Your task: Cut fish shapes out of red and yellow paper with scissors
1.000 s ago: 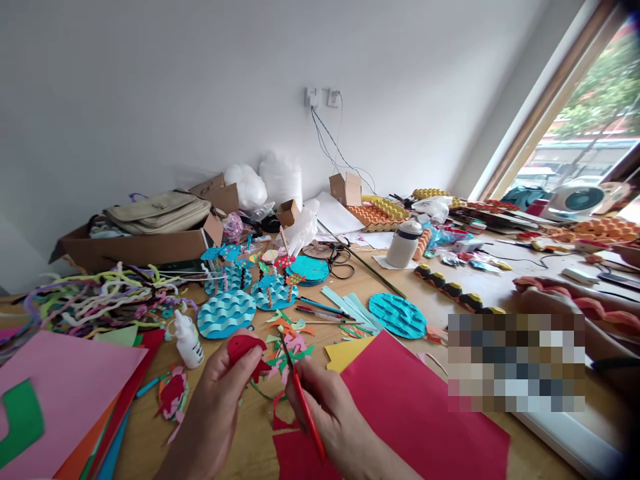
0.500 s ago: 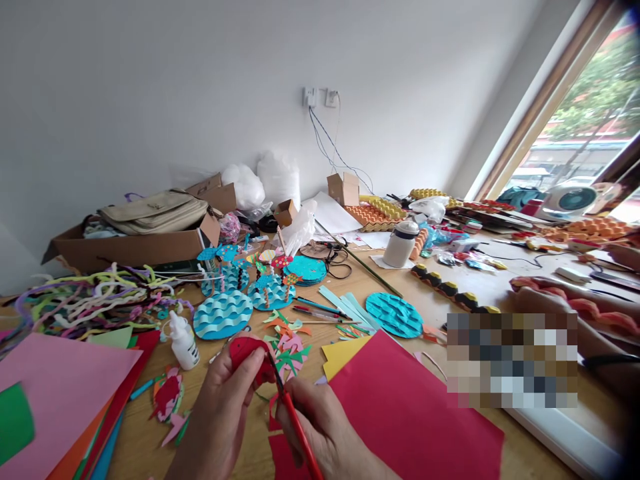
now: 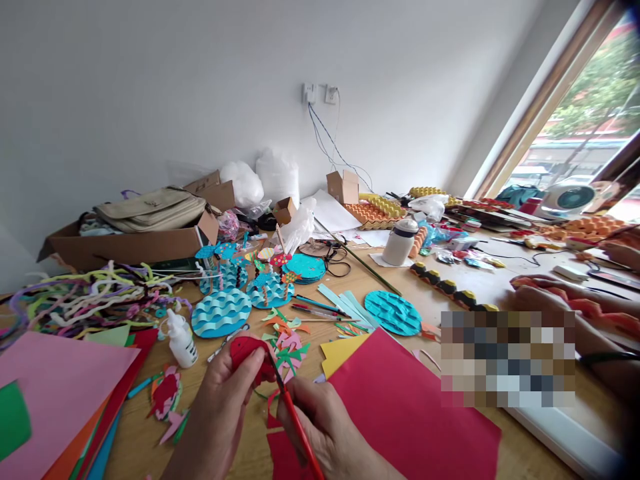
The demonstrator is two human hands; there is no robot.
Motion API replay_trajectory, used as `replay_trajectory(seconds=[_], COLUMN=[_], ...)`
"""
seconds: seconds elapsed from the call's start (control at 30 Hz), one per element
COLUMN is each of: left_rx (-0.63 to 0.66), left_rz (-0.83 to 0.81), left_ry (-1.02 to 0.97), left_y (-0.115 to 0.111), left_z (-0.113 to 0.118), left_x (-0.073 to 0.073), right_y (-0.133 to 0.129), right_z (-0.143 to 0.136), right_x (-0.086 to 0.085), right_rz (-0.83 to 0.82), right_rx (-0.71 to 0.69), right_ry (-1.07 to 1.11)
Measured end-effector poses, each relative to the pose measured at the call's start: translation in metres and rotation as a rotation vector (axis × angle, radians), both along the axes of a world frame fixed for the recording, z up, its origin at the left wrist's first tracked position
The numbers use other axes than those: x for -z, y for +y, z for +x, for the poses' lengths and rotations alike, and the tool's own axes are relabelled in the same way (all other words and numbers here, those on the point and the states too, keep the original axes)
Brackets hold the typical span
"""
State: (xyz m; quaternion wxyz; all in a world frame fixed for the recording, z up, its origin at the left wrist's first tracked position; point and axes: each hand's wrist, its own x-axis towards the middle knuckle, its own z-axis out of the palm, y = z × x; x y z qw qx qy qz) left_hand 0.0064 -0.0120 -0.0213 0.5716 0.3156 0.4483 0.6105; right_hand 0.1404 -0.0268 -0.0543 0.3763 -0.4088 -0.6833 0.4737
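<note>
Pinched between the thumb and fingers of my left hand (image 3: 223,400) is a small red paper piece (image 3: 242,347) with a rounded edge and a small dark dot. My right hand (image 3: 327,423) is closed round red-handled scissors (image 3: 302,427), their dark blades at the right edge of that piece. A curled red paper strip hangs below the blades, above a red scrap (image 3: 283,453) on the table. Just right of my right hand lies a large red paper sheet (image 3: 410,407). Left of my left hand are fish-shaped paper cutouts (image 3: 167,395).
A glue bottle (image 3: 182,340) stands left, near coloured paper sheets (image 3: 65,380) and pipe cleaners (image 3: 100,300). Beyond my hands lie paper scraps (image 3: 293,350) and blue wavy discs (image 3: 221,313). At right, another person's hands (image 3: 543,303) hold an orange egg-carton strip.
The view has shifted very slightly, so the table things sit a little further left and up. Both hands keep their hold on the red paper and scissors, with hardly any movement.
</note>
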Motion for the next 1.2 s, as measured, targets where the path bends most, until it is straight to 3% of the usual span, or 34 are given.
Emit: replay_trajectory(seconds=[0.17, 0.77, 1.2], left_rx=[0.004, 0.252, 0.256], left_rz=[-0.005, 0.016, 0.004], left_ry=[0.038, 0.252, 0.215], left_y=[-0.001, 0.001, 0.004], left_z=[-0.001, -0.018, -0.021], left_x=[-0.001, -0.007, -0.005], right_y=[-0.001, -0.001, -0.003], right_z=[0.002, 0.009, 0.011], right_x=[-0.002, -0.005, -0.004], right_rz=[0.044, 0.072, 0.104], right_rx=[-0.025, -0.082, -0.057], right_ry=[-0.030, -0.180, -0.208])
